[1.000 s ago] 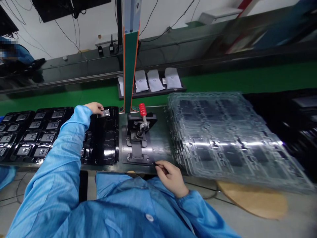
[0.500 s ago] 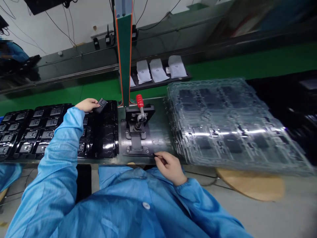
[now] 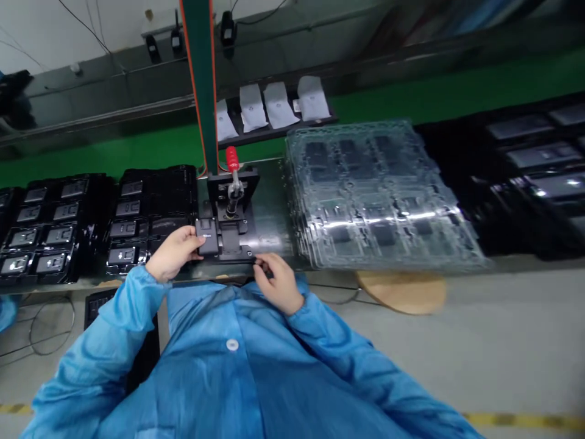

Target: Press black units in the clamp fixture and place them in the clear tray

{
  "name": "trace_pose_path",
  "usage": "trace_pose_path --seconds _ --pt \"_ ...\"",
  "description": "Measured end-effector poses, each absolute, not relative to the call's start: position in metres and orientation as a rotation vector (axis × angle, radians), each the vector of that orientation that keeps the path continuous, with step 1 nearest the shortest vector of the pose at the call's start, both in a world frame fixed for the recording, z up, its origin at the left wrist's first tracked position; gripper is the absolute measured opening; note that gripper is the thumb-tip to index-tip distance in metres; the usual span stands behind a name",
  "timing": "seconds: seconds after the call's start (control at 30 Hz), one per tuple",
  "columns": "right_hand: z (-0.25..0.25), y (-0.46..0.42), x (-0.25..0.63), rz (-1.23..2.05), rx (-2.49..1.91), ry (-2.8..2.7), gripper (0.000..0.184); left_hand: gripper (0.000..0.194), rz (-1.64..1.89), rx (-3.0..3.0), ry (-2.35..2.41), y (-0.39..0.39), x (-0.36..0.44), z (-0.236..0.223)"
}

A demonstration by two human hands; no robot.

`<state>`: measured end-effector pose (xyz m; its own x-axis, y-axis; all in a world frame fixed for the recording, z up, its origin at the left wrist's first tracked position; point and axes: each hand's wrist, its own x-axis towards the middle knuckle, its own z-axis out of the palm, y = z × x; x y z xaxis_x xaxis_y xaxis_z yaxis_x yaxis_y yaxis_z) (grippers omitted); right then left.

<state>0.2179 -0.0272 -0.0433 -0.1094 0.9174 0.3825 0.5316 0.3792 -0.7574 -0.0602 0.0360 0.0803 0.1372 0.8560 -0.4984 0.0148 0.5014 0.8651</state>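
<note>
My left hand (image 3: 176,251) pinches a small black plastic unit (image 3: 208,236), shaped like a battery charger, with white lettering on its upper face. The unit is at the left side of the clamp fixture (image 3: 232,241), overlapping its base plate in view; whether it touches the plate I cannot tell. A toggle clamp with a red handle (image 3: 232,158) stands upright at the back of this fixture. By the plate's front right corner, my right hand (image 3: 278,283) has its fingers curled, with something small and dark at the fingertips that I cannot make out.
Black trays (image 3: 176,177) of similar units lie to the left. On the right are stacked clear plastic trays (image 3: 315,259) and more black trays (image 3: 450,152). A green post (image 3: 201,79) rises behind the fixture. Grey pouches (image 3: 280,105) lie at the back; a round wooden stool (image 3: 402,292) is below.
My left hand has lifted the unit from the black tray, turned it over and brought it right and nearer to the fixture. My right hand stays by the plate's corner. The view has shifted.
</note>
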Motion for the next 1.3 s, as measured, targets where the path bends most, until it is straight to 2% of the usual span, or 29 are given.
trace_pose_path --seconds 0.13,0.2,0.33,0.47,0.57,0.87,1.3 --pt "-0.030 -0.031 0.200 0.506 -1.076 -1.930 0.049 0.049 0.683 0.783 1.231 0.005 -0.022 0.059" --pt "-0.028 -0.028 0.195 0.487 -1.027 -2.022 0.053 0.047 0.665 0.787 1.240 0.002 -0.011 0.049" --pt "-0.027 -0.020 0.196 0.460 -1.054 -2.123 0.046 0.035 0.515 1.068 1.484 0.010 -0.004 0.041" --pt "-0.025 -0.012 0.201 0.428 -1.124 -2.184 0.045 0.035 0.259 1.663 1.709 0.021 -0.002 0.044" --pt "-0.021 -0.005 0.202 0.401 -1.165 -2.209 0.046 0.037 0.102 1.876 1.775 0.029 0.003 0.047" --pt "-0.024 0.009 0.198 0.370 -1.210 -2.230 0.045 0.049 -0.219 2.059 1.856 0.040 0.012 0.058" --pt "-0.023 0.009 0.195 0.437 -1.263 -2.251 0.045 0.048 -0.284 2.169 1.811 0.045 0.008 0.053"
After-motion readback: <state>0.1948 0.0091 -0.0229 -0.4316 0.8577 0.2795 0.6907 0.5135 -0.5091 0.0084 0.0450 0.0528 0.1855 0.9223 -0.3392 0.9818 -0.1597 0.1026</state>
